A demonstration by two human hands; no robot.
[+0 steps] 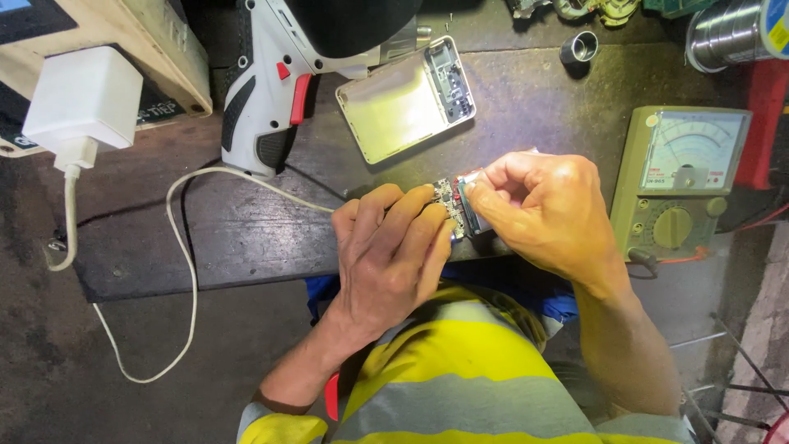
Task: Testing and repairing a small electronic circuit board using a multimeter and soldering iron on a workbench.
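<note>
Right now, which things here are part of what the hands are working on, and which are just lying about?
In hand:
left hand
right hand
small circuit board

Lying about:
open white case
cordless screwdriver
analog meter
white charger
white cable
solder spool
metal socket

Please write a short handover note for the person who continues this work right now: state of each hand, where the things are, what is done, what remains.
Left hand: fingers closed on a small circuit board, held above the dark workbench.
Right hand: pinching a small pale part against the board's edge.
Opened white case lies empty behind the hands; cordless screwdriver beside it; analog multimeter at the right.
Done: case opened, board out.
Left: board not yet back in the case.
</note>
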